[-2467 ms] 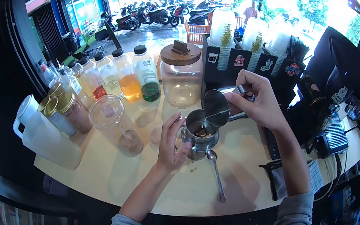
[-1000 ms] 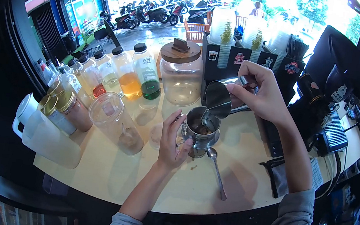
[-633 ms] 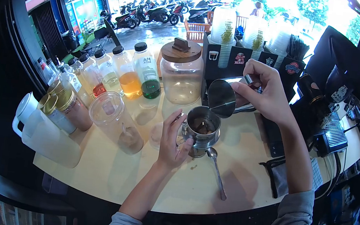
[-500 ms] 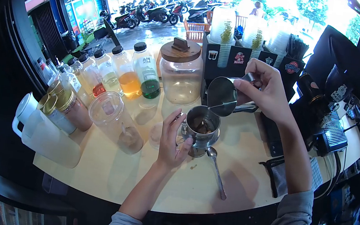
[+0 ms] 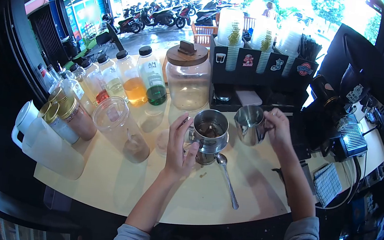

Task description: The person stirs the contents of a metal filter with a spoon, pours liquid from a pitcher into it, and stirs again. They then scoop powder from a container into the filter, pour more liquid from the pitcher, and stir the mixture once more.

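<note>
- Outside, beyond the counter, a row of parked motorbikes (image 5: pixel 166 17) fills a bright forecourt.
- Before me spreads the pale, curved-edge wooden table (image 5: pixel 200 210), my working surface.
- Along its back stands a black box-shaped organiser (image 5: pixel 218 75) bearing stacked clear plastic cups (image 5: pixel 230 28); just beside it sits a clear glass jar (image 5: pixel 186 85) with a round brown wooden lid (image 5: pixel 188 55).
- On the left, a cloudy white plastic jug (image 5: pixel 54 151) is near a tall clear plastic container (image 5: pixel 121 128).
- My right hand (image 5: pixel 277 129) pinches the handle of a shiny steel pitcher (image 5: pixel 250 126), held roughly upright just right of the cup; how much it holds, I can't tell.
- My left hand (image 5: pixel 177 155) is spread, thumb and fingers apart, against the left side of a silvery, round-walled steel cup (image 5: pixel 211 142) with dark liquid inside.
- I take this as pouring, with the pitcher now clear of the cup's mouth; any further pour would call for a steady left hand and a slow tilt over the rim.
- Smallest, a slim steel spoon (image 5: pixel 229 183) lies beside the cup.
</note>
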`<state>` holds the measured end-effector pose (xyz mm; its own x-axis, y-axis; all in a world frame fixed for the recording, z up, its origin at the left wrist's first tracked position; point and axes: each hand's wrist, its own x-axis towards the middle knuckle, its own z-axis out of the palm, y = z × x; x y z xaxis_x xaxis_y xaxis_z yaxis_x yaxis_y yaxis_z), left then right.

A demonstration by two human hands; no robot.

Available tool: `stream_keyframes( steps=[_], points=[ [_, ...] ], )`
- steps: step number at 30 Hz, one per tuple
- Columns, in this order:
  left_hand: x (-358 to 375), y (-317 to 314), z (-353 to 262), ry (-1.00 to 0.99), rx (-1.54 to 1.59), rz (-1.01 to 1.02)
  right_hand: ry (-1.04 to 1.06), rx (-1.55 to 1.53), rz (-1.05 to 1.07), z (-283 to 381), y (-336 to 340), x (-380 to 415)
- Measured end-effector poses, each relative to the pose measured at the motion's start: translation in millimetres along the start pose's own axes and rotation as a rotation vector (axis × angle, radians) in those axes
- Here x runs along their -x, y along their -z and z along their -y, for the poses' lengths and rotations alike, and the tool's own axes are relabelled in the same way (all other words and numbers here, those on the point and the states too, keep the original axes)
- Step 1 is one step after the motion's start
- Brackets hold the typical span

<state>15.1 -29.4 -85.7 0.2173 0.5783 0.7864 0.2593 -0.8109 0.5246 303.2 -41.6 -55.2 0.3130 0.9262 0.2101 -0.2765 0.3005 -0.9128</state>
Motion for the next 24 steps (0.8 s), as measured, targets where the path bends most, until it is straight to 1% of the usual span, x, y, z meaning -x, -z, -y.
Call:
stream_keyframes(
  steps=[2, 3, 5, 10, 11, 13, 14, 16, 20, 22, 24],
  points=[
    [-0.1, -1.2, 1.1, -0.004, 0.016, -0.005, -0.045, -0.018, -0.067, -25.6, 11.6, 3.9],
    [0.3, -1.6, 1.7, -0.007, 0.031, -0.010, -0.079, -0.084, -0.080, -32.4, 12.5, 7.7],
    [0.5, -2.0, 2.1, -0.006, 0.030, -0.009, -0.102, -0.112, -0.085, -48.7, 18.7, 11.2],
    [0.6, -1.8, 2.9, -0.001, 0.031, -0.006, -0.143, -0.194, -0.079, -55.4, 16.8, 18.4],
    [0.5, -1.9, 2.9, -0.002, 0.036, -0.006, -0.142, -0.193, -0.078, -51.5, 16.1, 16.0],
    [0.6, -1.5, 2.8, -0.002, 0.041, -0.008, -0.040, -0.136, -0.051, -37.8, 13.5, 5.3],
    [0.5, -1.1, 2.3, 0.001, 0.041, -0.004, -0.040, -0.135, -0.051, -28.2, 10.2, 0.8],
    [0.6, -1.1, 2.1, 0.007, 0.043, -0.001, 0.126, -0.051, 0.058, -2.9, -0.2, -5.1],
    [1.1, -1.4, 3.1, 0.003, 0.043, -0.004, 0.173, 0.032, 0.125, 43.5, -28.9, -4.1],
    [0.7, -1.0, 3.9, -0.001, 0.036, -0.007, 0.178, 0.171, 0.216, 57.8, -39.7, -3.2],
    [0.8, -1.7, 5.0, -0.015, 0.032, -0.009, 0.214, 0.176, 0.220, 65.7, -52.1, -1.5]
  ],
)
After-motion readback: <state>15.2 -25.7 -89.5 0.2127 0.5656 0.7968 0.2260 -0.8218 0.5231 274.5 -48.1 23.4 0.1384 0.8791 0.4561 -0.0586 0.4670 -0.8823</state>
